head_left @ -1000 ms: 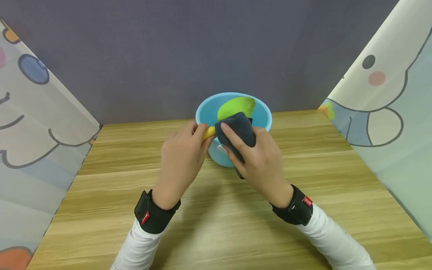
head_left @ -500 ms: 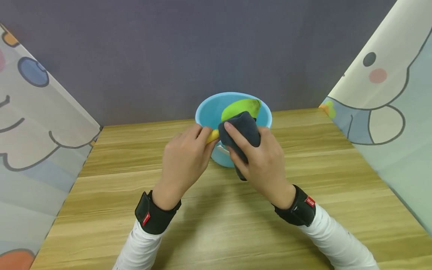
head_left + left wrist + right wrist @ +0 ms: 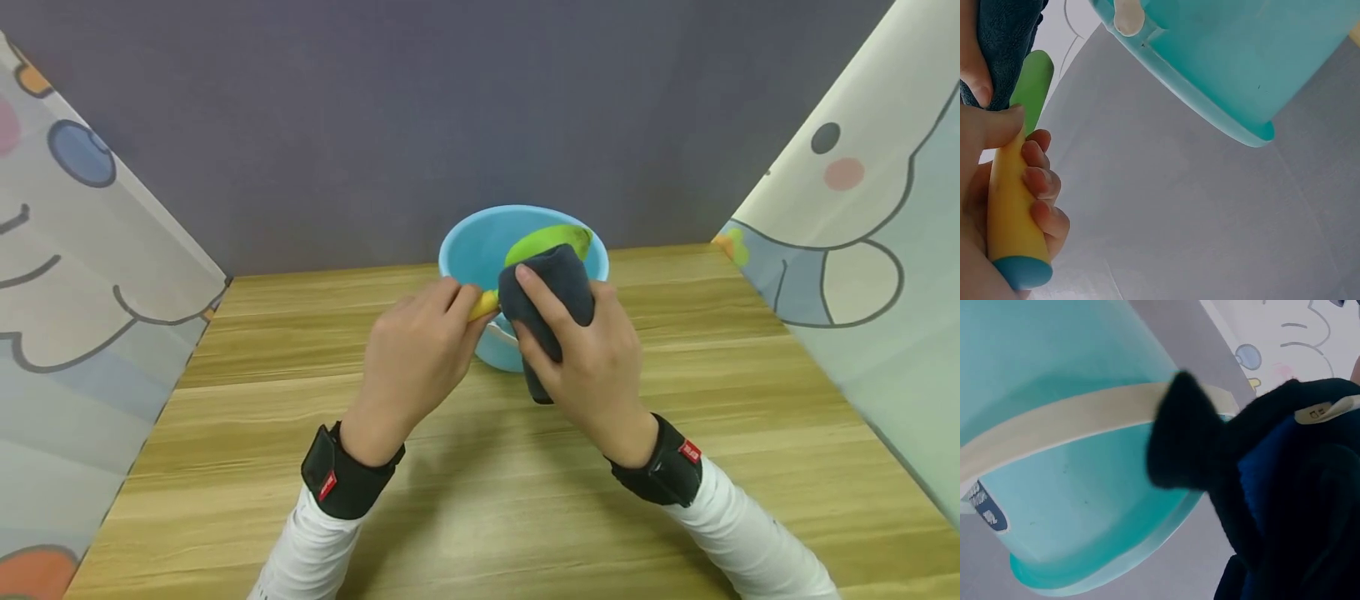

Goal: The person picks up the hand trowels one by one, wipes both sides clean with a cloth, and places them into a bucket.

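Observation:
My left hand (image 3: 442, 321) grips the yellow handle (image 3: 484, 304) of a utensil with a green head (image 3: 553, 239). In the left wrist view the fingers (image 3: 1041, 187) curl round the handle (image 3: 1009, 206), which ends in a blue cap (image 3: 1022, 272). My right hand (image 3: 577, 333) holds a dark blue-grey cloth (image 3: 551, 283) wrapped over the utensil where the handle meets the head. Both hands hover at the near side of a light blue bowl (image 3: 471, 246). In the right wrist view the cloth (image 3: 1285, 487) hangs in front of the bowl's outer wall (image 3: 1072, 506).
The bowl stands at the back middle of a wooden table (image 3: 480, 500), near a grey wall (image 3: 375, 125). Cartoon-printed screens (image 3: 82, 275) (image 3: 862, 250) close off the left and right sides.
Both hands drifted slightly right. The cloth slid along the utensil toward its green end, so less of the green head shows.

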### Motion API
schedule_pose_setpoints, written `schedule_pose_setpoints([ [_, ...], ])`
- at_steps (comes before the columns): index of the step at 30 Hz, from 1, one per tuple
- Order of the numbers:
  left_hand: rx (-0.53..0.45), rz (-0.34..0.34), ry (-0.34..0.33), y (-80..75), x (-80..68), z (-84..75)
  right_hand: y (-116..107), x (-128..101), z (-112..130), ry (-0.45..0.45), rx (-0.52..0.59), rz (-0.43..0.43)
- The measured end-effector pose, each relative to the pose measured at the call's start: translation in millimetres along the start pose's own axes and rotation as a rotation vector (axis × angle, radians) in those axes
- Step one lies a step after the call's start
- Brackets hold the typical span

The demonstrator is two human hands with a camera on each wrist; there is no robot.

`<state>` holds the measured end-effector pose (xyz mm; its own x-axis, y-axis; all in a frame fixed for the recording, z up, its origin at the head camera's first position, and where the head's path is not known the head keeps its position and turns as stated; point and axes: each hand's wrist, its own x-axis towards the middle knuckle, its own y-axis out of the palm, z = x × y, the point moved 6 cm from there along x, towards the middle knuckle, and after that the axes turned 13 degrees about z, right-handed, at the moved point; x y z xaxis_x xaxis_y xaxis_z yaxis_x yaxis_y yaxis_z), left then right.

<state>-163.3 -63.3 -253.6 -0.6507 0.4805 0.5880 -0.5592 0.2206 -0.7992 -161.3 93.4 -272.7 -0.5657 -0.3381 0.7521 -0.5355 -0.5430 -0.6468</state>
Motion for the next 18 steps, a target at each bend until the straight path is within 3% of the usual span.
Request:
schedule_pose_setpoints([
  [6,0.011,-0.017,0.006,-1.8,0.7,-2.1,-2.2,0.3,-3.0,0.043,0.052,-0.004],
  [18,0.012,-0.020,0.016,-2.2,0.3,-4.3,-5.2,0.4,-6.3,0.054,0.044,-0.031],
])
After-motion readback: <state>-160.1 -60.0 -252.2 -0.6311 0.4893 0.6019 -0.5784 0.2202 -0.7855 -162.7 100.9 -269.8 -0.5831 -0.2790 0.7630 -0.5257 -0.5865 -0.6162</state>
